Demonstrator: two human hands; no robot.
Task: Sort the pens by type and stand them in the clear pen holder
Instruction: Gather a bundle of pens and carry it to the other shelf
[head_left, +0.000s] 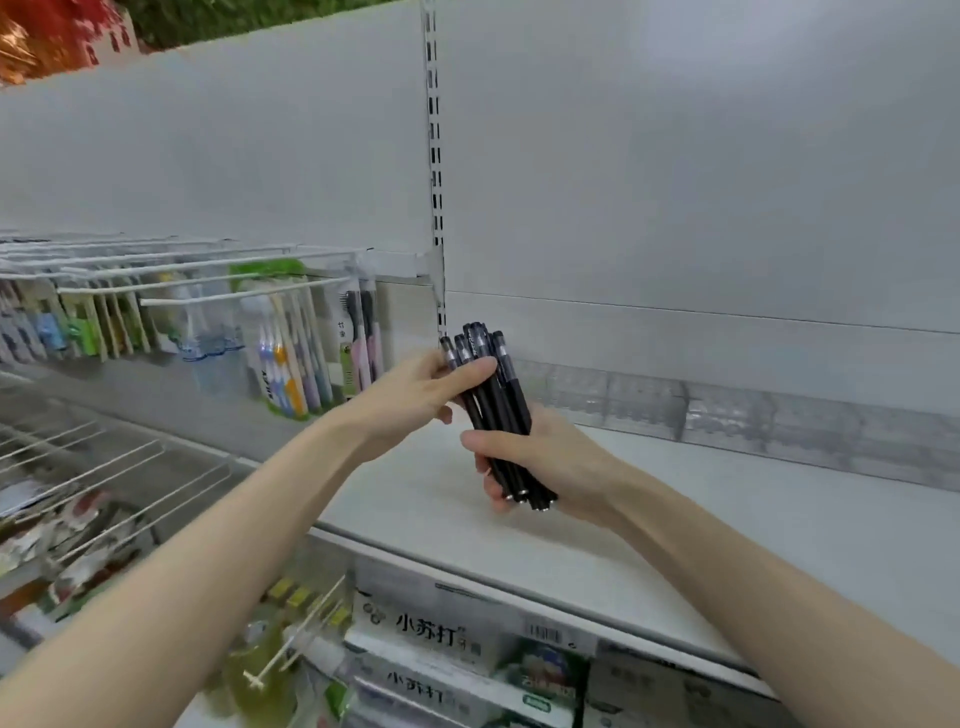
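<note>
A bundle of several black pens stands nearly upright above the white shelf, tips leaning up and to the left. My right hand grips the lower half of the bundle from the right. My left hand holds the upper part, its fingers wrapped over the pens near their caps. A long clear sectioned pen holder runs along the back of the shelf, to the right of and behind the pens.
Wire hooks on the left carry packs of toothbrushes. More hooks with packets sit lower left. Toothpaste boxes fill the shelf below. A slotted upright divides the white back panels.
</note>
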